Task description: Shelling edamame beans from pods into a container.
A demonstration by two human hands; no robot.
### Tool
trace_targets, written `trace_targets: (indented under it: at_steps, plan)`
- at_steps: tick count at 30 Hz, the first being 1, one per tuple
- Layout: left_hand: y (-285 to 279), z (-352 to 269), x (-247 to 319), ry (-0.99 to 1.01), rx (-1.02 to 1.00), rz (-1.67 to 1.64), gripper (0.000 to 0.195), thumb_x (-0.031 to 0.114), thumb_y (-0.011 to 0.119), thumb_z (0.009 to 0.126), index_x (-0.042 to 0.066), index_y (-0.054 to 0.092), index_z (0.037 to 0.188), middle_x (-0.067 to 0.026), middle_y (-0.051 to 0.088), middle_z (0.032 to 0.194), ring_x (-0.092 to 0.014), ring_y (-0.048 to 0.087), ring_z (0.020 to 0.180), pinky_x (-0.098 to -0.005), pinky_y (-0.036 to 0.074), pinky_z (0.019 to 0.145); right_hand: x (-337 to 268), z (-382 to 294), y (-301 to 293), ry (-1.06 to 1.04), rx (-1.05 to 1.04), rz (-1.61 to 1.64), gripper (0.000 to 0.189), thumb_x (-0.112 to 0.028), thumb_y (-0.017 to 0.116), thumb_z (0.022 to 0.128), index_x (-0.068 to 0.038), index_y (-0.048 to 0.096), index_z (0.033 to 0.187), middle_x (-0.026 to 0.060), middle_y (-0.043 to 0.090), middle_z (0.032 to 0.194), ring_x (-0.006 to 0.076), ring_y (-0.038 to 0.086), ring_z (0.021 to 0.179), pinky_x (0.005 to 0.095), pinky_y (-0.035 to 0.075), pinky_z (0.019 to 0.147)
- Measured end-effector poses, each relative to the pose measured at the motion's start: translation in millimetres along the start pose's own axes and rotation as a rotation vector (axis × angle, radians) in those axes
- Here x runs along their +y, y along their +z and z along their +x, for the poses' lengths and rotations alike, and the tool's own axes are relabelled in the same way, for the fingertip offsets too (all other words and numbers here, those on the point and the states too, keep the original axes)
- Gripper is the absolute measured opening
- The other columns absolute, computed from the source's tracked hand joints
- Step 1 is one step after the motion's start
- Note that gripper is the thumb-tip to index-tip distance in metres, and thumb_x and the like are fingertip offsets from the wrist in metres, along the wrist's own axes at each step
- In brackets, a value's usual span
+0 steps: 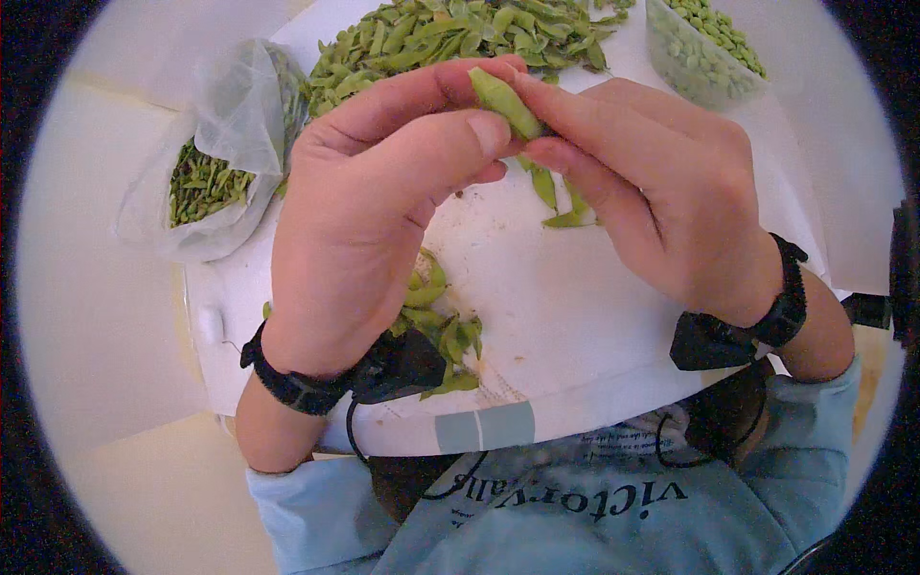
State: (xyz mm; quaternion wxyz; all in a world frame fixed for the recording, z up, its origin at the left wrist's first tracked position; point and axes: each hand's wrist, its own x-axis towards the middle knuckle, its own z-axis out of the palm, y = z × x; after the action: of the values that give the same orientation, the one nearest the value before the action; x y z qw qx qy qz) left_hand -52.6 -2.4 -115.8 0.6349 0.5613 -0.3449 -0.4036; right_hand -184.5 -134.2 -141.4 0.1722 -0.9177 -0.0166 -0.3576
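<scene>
A green bean pod [503, 103] is held between my two hands, above the white table [568, 309]. My left hand [359, 208] grips it with the thumb on the near side and the fingers curled behind. The thumb and forefinger of my right hand [661, 172] pinch its lower right end. Beyond the hands lies a large heap of green pods [445, 36]. A few loose pods [568, 208] lie on the table under my right hand. Near my left wrist is a smaller pile of pods [438, 323], partly hidden by the hand and the wrist strap.
At the back right stands a translucent container of shelled green beans [711, 57]. To the left, a white plastic bag [237, 136] holds darker green pods or scraps [208, 187]. A small white object [212, 325] with a thin cord lies at the table's left edge. Black straps with cables circle both wrists.
</scene>
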Motion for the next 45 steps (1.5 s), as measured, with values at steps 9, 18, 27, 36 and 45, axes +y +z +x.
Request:
trace_targets:
  at_steps: [9, 18, 27, 36, 45]
  plan:
    - [-2.7, 1.3, -6.2, -0.018, -0.014, -0.025, 0.033, 0.004, 0.053, 0.079, -0.003, 0.054, 0.111, -0.0169, 0.051, 0.122, -0.023, 0.053, 0.108, -0.0340, 0.044, 0.092, 0.7, -1.0, 2.6, -0.017, 0.014, 0.024, 0.029, 0.001, 0.062, 0.076, 0.002, 0.060, 0.104, 0.0125, 0.057, 0.069, 0.0248, 0.056, 0.059, 0.0305, 0.042, 0.051]
    - [-3.4, 1.1, -3.4, 0.083, 0.044, 0.059, 0.030, 0.002, 0.054, 0.080, -0.003, 0.056, 0.109, -0.0149, 0.061, 0.106, -0.022, 0.061, 0.093, -0.0316, 0.051, 0.082, -2.0, 1.9, 6.7, 0.082, 0.194, 0.273, 0.018, 0.003, 0.062, 0.076, 0.002, 0.061, 0.095, 0.0117, 0.062, 0.076, 0.0207, 0.060, 0.062, 0.0272, 0.046, 0.055]
    - [8.8, -6.6, -1.2, 0.249, 0.171, 0.400, 0.026, 0.001, 0.063, 0.075, -0.005, 0.061, 0.100, -0.0127, 0.066, 0.089, -0.018, 0.064, 0.076, -0.0288, 0.053, 0.074, 5.2, 0.5, 3.1, 0.009, 0.146, 0.148, 0.010, 0.002, 0.063, 0.074, 0.002, 0.063, 0.084, 0.0110, 0.064, 0.075, 0.0205, 0.062, 0.065, 0.0261, 0.046, 0.059]
    - [13.5, -6.8, -7.3, 0.329, 0.144, 0.398, 0.020, 0.001, 0.066, 0.076, -0.004, 0.065, 0.095, -0.0108, 0.066, 0.087, -0.015, 0.063, 0.075, -0.0246, 0.052, 0.068, 2.9, -2.5, 0.7, 0.033, 0.096, 0.099, 0.010, 0.003, 0.063, 0.070, 0.001, 0.063, 0.079, 0.0085, 0.063, 0.069, 0.0182, 0.062, 0.061, 0.0257, 0.047, 0.056]
    - [21.7, -7.8, -7.1, 0.310, 0.179, 0.360, 0.018, 0.006, 0.068, 0.077, -0.002, 0.066, 0.093, -0.0103, 0.067, 0.083, -0.014, 0.063, 0.069, -0.0238, 0.051, 0.064, -0.1, -7.3, 8.3, 0.087, 0.248, 0.365, 0.015, 0.007, 0.063, 0.066, 0.003, 0.062, 0.080, 0.0072, 0.063, 0.073, 0.0132, 0.062, 0.067, 0.0229, 0.050, 0.063]
